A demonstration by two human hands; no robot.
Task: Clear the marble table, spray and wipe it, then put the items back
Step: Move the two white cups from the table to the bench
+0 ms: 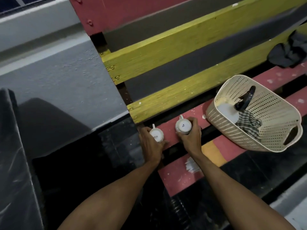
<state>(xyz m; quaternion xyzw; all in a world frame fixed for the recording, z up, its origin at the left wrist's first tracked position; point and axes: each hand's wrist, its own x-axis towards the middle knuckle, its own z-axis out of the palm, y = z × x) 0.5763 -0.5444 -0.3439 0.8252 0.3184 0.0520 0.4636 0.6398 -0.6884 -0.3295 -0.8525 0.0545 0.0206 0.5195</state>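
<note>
Risk: both inverted mugs are at a narrow worktop (168, 128) slat w/ open gaps alongside; a skewed set-down could tip one off the edge. Left grip (149, 144) clamped round left mug (157, 137), fingers curled over its side, forearm extended fwd. Right grip (191, 138) clamped on right mug (183, 126), just right of the left one. Basket (240, 135) near, right of right grip: a careless swing could knock it.

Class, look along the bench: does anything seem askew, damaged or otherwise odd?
Both mugs are upside down, bases up: left mug in the left hand, right mug in the right hand. A white streaky patch mars the red slat.
</note>
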